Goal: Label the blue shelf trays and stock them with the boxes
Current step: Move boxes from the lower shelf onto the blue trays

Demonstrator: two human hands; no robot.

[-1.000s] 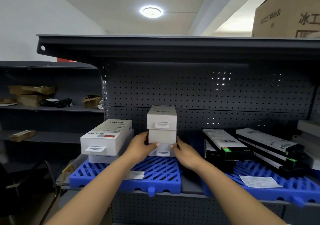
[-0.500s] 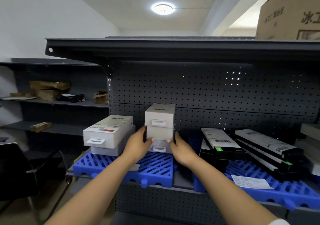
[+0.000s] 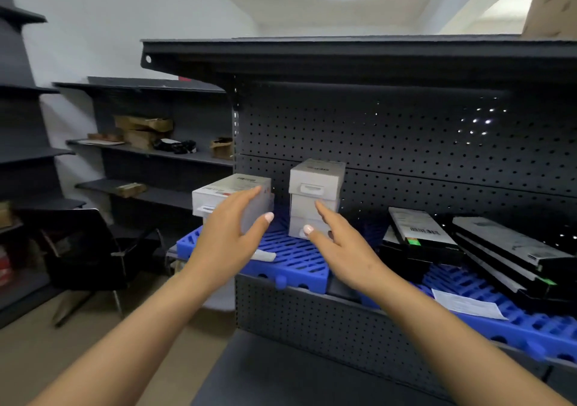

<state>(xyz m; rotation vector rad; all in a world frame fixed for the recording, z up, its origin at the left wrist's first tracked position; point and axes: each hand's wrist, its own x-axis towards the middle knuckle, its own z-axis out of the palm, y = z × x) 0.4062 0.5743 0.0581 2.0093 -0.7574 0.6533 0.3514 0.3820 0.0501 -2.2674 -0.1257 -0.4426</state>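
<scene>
Head view: left hand [image 3: 226,243] and right hand [image 3: 340,249] both raised in front of the shelf, fingers straight and spread, holding nothing. Stack of white boxes [image 3: 315,198] stands upright on the left blue tray [image 3: 293,265], just beyond the right hand's fingertips; contact can't be confirmed. Second white stack [image 3: 229,191] sits on the same tray, partly hidden by the left hand. Black boxes [image 3: 487,243] lie on the right blue tray [image 3: 499,321], paper label [image 3: 465,304] near its front.
</scene>
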